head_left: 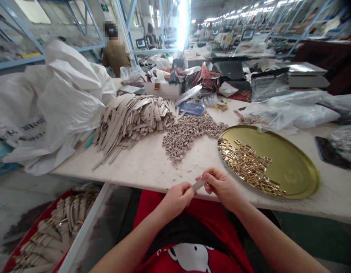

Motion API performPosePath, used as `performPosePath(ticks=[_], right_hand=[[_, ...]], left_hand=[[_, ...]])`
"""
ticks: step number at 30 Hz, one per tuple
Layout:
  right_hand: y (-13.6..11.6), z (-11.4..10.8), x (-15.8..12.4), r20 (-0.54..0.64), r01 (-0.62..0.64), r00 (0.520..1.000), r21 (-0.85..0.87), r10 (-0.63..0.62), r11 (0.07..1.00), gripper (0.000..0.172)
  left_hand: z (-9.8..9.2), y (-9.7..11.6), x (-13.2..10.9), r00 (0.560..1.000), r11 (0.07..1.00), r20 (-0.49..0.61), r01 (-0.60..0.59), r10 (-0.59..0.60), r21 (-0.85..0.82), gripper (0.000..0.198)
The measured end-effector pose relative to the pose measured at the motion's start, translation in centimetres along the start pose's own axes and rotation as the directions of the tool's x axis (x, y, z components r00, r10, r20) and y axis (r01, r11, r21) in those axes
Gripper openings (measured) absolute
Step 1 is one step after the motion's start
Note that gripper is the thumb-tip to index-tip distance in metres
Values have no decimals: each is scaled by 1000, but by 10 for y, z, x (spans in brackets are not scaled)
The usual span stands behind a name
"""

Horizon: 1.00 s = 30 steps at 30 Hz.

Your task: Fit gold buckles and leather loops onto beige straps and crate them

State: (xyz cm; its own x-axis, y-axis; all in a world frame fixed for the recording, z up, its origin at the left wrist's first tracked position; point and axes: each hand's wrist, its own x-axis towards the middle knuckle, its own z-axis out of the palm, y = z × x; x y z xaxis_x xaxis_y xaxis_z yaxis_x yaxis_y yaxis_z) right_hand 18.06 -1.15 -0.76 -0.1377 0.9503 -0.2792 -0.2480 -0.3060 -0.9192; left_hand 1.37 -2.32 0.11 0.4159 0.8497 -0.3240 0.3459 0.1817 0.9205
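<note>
A short grey-beige strap (198, 184) spans the gap between my two hands at the table's front edge. My left hand (178, 199) pinches its left end. Closed round its right end is my right hand (220, 185), where a small shiny bit of metal shows between the fingertips. To the right lies a round gold tray (294, 167) bearing a heap of gold buckles (249, 163). Small beige loops (179, 138) are piled beyond my hands. A large heap of beige straps (132, 117) lies to their left.
A white sack (56, 110) fills the left side. Below it, a red bin (14, 252) holds straps with buckles. A phone (331, 152) lies far right. Plastic bags (300, 110), a blue item (192, 109) and leather pieces sit farther back. A person (116, 55) is in the background.
</note>
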Motion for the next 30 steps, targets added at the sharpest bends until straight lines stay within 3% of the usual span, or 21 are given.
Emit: performPosePath(ticks=[4, 7, 11, 17, 20, 23, 27, 30], right_hand=[[13, 14, -6, -15, -27, 999, 24, 28, 999, 27], [21, 20, -8, -45, -17, 999, 7, 18, 1000, 30], [23, 17, -5, -65, -23, 998, -53, 19, 998, 30], [27, 13, 3, 14, -161, 987, 110, 161, 981, 29], [28, 12, 5, -34, -102, 994, -35, 100, 994, 28], [26, 9, 5, -80, -65, 995, -155, 53, 986, 27], [23, 3, 6, 52, -154, 986, -90, 159, 984, 23], [23, 2, 4, 65, -115, 990, -186, 129, 976, 19]], left_hand=[[2, -1, 4, 999, 998, -16, -30, 30, -53, 18], [2, -3, 6, 1000, 985, 16, 13, -11, -174, 14], [-1, -9, 10, 997, 964, 74, 40, -21, -261, 24], [-1, -16, 19, 993, 957, 89, 101, -79, -273, 23], [2, -20, 23, 994, 945, 44, 109, -100, -309, 22], [4, -24, 24, 995, 955, 3, 95, -98, -282, 22], [3, -21, 21, 998, 988, -31, 42, -47, -148, 24], [3, -17, 17, 999, 997, -31, 6, -8, -79, 24]])
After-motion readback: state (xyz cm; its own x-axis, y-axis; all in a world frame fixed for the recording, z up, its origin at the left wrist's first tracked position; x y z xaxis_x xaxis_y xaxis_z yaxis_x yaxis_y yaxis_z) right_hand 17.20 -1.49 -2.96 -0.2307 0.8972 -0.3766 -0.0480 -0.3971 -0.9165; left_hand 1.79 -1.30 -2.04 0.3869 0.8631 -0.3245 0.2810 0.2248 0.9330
